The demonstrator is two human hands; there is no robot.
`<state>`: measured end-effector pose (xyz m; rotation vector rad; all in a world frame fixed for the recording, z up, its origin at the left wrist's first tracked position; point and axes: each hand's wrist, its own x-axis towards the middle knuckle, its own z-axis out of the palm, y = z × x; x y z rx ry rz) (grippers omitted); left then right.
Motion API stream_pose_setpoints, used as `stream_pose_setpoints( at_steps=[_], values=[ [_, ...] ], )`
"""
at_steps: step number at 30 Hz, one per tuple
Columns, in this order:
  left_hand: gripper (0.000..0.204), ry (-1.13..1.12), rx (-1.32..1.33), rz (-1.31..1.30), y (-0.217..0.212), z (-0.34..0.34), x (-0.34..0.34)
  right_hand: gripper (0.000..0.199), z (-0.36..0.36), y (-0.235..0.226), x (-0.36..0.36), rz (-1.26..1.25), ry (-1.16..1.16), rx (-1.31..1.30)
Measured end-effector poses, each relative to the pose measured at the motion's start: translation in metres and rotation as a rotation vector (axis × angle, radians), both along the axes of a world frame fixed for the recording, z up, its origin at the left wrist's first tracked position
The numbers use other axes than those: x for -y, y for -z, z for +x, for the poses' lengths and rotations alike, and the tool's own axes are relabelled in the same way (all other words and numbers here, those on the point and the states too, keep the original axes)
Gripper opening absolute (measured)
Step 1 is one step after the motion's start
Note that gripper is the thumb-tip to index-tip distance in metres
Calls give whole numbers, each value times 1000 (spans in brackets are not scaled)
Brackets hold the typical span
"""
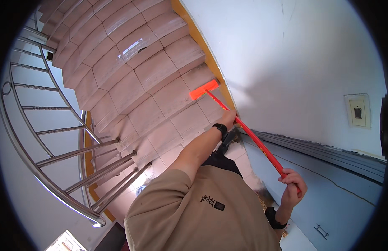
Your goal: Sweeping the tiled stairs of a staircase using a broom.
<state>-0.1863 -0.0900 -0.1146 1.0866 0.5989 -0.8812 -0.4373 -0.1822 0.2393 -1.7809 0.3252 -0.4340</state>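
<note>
An orange broom head [204, 89] rests on a pinkish tiled stair step [173, 98] close to the wall. Its long red-orange handle [256, 140] runs diagonally back toward me. My left hand [230, 119], with a black watch on the wrist, grips the handle about midway down. My right hand [292, 182], with a black band on the wrist, is closed around the handle's upper end. My tan shirt [202, 209] fills the lower middle of the view.
Tiled stairs descend ahead, with a steel railing [56, 167] curving along the left. A yellow skirting [210, 62] edges the white wall [286, 54] on the right. A wall switch [358, 111] and a grey metal frame [328, 150] sit at the right.
</note>
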Motion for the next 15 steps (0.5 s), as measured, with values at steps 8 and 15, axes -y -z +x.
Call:
stream_pose_setpoints(
  at_steps=[8,15],
  values=[
    [13,-25,158,264,51,61,-88,18,41,36,-38,96,-158,-67],
    [12,-16,108,152,38,29,-95,15,23,19,-37,-78,-168,-53]
  ],
)
